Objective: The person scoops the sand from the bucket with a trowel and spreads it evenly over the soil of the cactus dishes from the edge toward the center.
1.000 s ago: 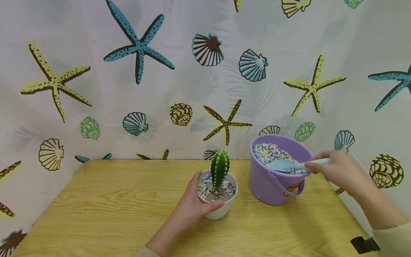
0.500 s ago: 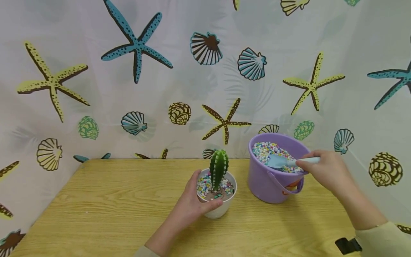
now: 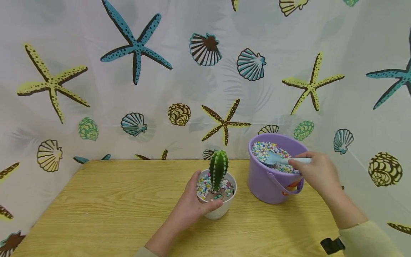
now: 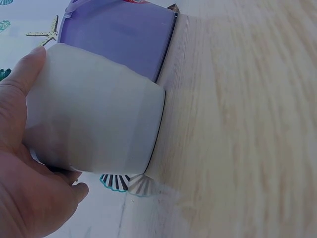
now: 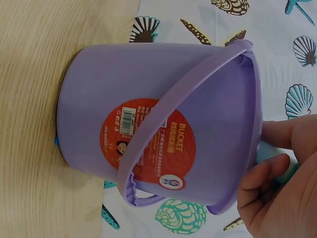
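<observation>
My left hand (image 3: 192, 203) grips the near left side of a white pot (image 3: 221, 210), thumb across its front and fingers around its left. In the pot stands a green cactus (image 3: 219, 170), with brown soil and colourful beads about its base. My right hand (image 3: 318, 173) holds the handle of a light blue scoop (image 3: 274, 159) over the rim of a purple bucket (image 3: 264, 184). The scoop's blade lies in the small multicoloured beads (image 3: 261, 149) that fill much of the bucket. From the right wrist view, the bucket (image 5: 99, 89) hides most of the scoop.
The pot and bucket stand on a wooden table (image 3: 112, 210), the bucket just right of the pot. The bucket's handle (image 3: 282, 187) hangs down its front. Behind the table hangs a white curtain (image 3: 189, 82) printed with starfish and shells.
My right hand has moved left, pushing the scoop further into the beads. My left hand and the pot have stayed in place.
</observation>
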Demonstrator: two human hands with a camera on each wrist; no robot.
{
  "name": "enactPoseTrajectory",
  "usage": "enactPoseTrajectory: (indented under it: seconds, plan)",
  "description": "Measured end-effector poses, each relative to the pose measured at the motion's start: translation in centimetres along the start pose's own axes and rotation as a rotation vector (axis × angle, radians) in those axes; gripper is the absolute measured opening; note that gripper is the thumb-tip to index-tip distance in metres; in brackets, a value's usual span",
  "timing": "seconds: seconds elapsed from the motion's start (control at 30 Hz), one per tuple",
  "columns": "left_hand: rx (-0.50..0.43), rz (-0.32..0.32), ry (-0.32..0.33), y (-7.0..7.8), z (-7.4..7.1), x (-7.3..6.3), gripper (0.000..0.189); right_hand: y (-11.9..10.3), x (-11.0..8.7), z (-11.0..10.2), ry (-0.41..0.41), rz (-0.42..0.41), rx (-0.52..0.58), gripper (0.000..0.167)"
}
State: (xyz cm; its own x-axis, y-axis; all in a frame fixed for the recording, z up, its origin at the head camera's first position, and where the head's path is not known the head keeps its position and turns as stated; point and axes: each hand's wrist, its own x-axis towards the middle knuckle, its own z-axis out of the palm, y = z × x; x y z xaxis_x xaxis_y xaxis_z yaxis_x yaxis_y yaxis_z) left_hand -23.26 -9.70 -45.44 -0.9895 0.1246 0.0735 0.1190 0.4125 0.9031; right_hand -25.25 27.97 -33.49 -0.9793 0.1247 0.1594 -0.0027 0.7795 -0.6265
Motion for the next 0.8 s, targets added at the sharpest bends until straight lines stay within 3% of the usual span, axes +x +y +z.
enactPoseTrajectory:
  seconds: [0.4, 0.8]
  plan:
    - [-0.007, 0.009, 0.001, -0.1, 0.2, 0.0, 0.128, -0.3, 0.0, 1.7, 0.077, 0.032, 0.001, 0.049]
    - [-0.01, 0.005, 0.0, -0.1, 0.1, 0.1, 0.128, -0.3, 0.2, 1.8, 0.085, 0.028, 0.005, 0.05]
